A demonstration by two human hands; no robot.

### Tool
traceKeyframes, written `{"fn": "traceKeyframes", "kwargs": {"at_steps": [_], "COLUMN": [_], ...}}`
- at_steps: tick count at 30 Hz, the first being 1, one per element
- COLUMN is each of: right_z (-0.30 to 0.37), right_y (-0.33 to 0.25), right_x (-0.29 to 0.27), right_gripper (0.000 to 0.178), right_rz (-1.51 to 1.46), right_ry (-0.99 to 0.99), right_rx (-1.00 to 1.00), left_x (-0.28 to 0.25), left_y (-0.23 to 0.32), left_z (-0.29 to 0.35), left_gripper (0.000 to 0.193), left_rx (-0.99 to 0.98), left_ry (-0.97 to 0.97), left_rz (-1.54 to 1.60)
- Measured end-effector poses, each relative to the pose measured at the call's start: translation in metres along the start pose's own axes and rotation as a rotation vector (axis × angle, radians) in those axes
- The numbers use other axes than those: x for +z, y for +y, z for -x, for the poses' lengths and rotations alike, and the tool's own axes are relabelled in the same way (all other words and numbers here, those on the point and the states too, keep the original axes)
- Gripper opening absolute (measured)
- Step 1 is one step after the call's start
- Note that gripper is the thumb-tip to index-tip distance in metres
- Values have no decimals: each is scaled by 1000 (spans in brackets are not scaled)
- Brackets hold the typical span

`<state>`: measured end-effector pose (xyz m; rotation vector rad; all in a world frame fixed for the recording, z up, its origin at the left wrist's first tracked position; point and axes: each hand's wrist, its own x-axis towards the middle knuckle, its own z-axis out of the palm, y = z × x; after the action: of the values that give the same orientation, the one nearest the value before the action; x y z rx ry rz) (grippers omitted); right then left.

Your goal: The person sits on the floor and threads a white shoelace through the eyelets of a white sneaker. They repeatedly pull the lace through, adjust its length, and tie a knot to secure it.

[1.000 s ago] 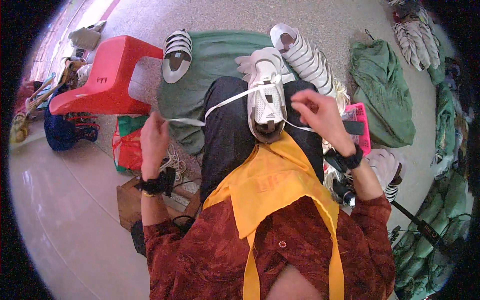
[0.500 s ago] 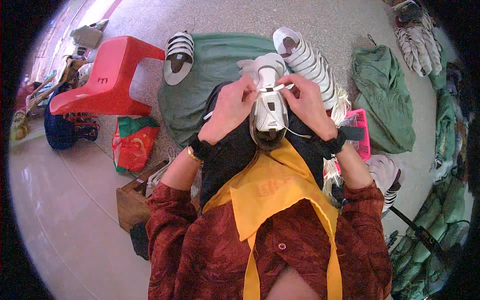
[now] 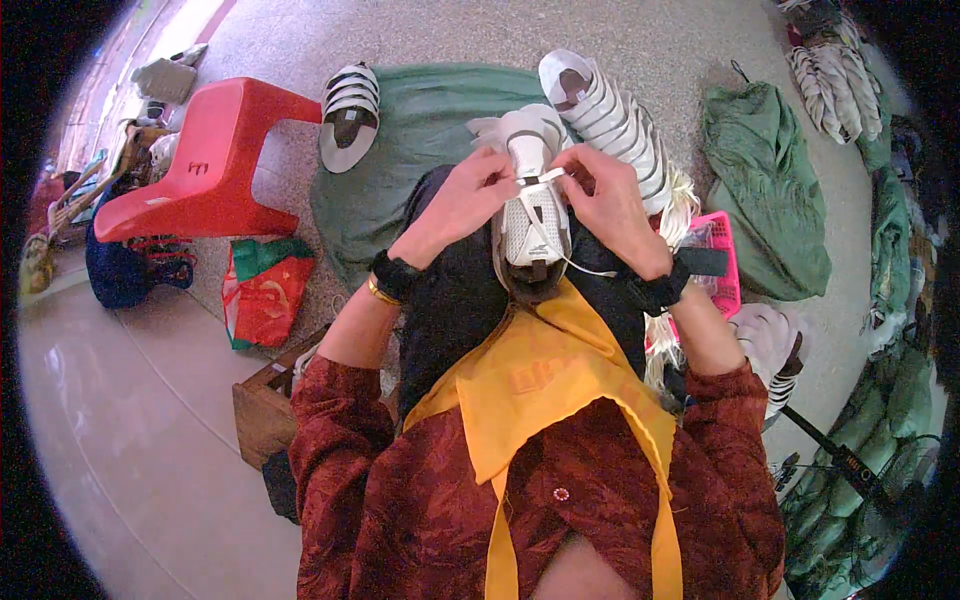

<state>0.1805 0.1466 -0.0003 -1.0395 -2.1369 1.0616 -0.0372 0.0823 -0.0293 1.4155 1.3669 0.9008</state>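
Observation:
A white shoe upper (image 3: 522, 222) with a dark lining rests between my thighs, its tongue and flared edges pointing away from me. White shoelace (image 3: 593, 270) runs through it, and a loose tail hangs off its right side. My left hand (image 3: 470, 200) is closed in a pinch on the lace at the left edge of the upper. On the opposite side my right hand (image 3: 608, 205) pinches a flat white stretch of the lace just above the eyelets. The fingertips partly hide the lace.
A green cloth (image 3: 430, 105) lies ahead with stacked white uppers (image 3: 622, 120) and a smaller stack (image 3: 350, 120). To the left are a red plastic chair (image 3: 205, 160), a red-green bag (image 3: 268, 290) and a wooden box (image 3: 262, 410). A pink basket (image 3: 728, 255) and green sack (image 3: 765, 190) stand right.
Both hands stay at the upper with the lace between their fingers. The stretch of lace across the top has shifted, and its left end no longer sticks out beside my left hand.

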Motion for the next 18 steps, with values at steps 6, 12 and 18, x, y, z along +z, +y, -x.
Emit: {"fn": "traceKeyframes", "kwargs": {"at_steps": [6,12,18], "right_z": [4,1,3], "right_y": [6,5,7], "right_x": [3,2,5], "right_gripper": [11,12,10], "right_rz": [58,32,62], "right_ry": [59,31,61], "right_rx": [-3,-21,13], "left_x": [-18,-17,-18], "left_y": [5,4,4], "left_z": [0,2,4], "left_gripper": [16,17,17], "left_rx": [-162,-115,-72], "left_ry": [-112,-107,-119], "left_rz": [253,165,153]}}
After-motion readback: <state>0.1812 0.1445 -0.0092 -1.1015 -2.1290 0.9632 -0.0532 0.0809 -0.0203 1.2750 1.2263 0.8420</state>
